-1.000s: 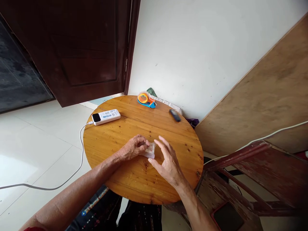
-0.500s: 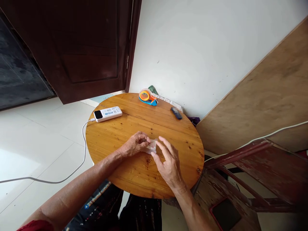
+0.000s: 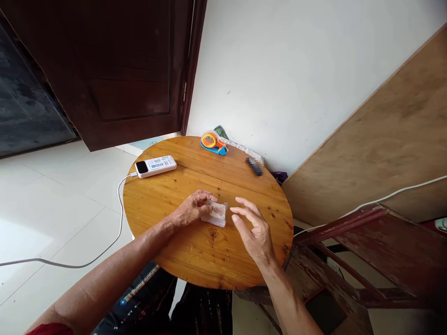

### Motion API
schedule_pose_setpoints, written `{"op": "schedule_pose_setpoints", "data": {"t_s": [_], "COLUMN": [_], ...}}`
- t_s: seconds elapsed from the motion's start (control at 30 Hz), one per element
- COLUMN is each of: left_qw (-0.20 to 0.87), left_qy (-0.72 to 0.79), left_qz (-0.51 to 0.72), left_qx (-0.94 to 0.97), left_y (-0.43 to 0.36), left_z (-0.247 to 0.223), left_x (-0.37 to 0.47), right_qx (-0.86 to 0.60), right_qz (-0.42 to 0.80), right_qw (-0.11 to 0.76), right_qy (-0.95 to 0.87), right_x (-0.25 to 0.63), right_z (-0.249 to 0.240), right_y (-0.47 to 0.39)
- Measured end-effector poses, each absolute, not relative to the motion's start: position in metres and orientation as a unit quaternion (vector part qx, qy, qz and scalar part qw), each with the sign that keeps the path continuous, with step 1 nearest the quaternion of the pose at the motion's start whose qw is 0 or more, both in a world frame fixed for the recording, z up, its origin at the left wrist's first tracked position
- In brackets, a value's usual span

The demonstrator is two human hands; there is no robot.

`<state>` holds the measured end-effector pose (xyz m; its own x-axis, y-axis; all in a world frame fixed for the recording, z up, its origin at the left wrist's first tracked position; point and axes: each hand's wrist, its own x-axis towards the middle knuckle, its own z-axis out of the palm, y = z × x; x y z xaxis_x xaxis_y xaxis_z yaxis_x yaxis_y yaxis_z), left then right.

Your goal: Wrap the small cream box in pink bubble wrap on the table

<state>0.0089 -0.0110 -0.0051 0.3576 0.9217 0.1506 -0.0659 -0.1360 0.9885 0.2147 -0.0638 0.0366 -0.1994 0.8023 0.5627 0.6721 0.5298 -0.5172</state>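
A small whitish packet with faint red print [image 3: 218, 213] lies on the round wooden table [image 3: 195, 260], in front of me. My left hand [image 3: 194, 208] rests at the packet's left end, its thumb on the top and its fingers curved over the far side. To the right of the packet, my right hand [image 3: 254, 227] hovers with fingers and thumb apart, holding nothing. A gap shows between its fingertips and the packet.
A white power bank [image 3: 159, 166] with a cable lies at the table's left. An orange and blue tape dispenser [image 3: 213, 142] stands at the back, with a blurred dark object [image 3: 254, 166] to its right. A wooden chair [image 3: 335, 260] is at the right.
My right hand has moved right, off the packet, and its fingers have spread. More of the packet's printed face shows now. My left hand stays at its left end.
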Motion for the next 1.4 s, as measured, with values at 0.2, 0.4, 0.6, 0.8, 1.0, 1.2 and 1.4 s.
{"op": "schedule_pose_setpoints", "data": {"t_s": [0.2,0.4,0.6,0.8,1.0,1.2,1.4], "left_qw": [0.56,0.54,0.481,0.417,0.413,0.416,0.432], "left_qy": [0.426,0.468,0.488,0.485,0.48,0.478,0.487], "left_qz": [0.467,0.433,0.377,0.327,0.316,0.315,0.327], "left_qx": [0.535,0.55,0.624,0.696,0.707,0.707,0.685], "left_y": [-0.009,-0.007,-0.014,-0.02,-0.019,-0.02,-0.02], "left_z": [-0.002,-0.003,0.004,0.01,0.008,0.012,0.011], "left_x": [0.005,0.003,0.002,0.007,0.01,0.008,0.009], "right_qx": [-0.467,-0.462,-0.477,-0.45,-0.409,-0.425,-0.452], "right_qz": [0.119,0.125,0.165,0.131,0.028,-0.04,-0.037], "right_qw": [0.415,0.399,0.37,0.369,0.373,0.3,0.258], "right_qy": [-0.772,-0.783,-0.78,-0.803,-0.833,-0.853,-0.853], "right_x": [0.228,0.226,0.226,0.207,0.193,0.194,0.199], "right_z": [0.032,0.03,0.027,0.035,0.031,0.028,0.02], "right_y": [-0.059,-0.047,-0.033,-0.02,-0.027,-0.052,-0.059]}}
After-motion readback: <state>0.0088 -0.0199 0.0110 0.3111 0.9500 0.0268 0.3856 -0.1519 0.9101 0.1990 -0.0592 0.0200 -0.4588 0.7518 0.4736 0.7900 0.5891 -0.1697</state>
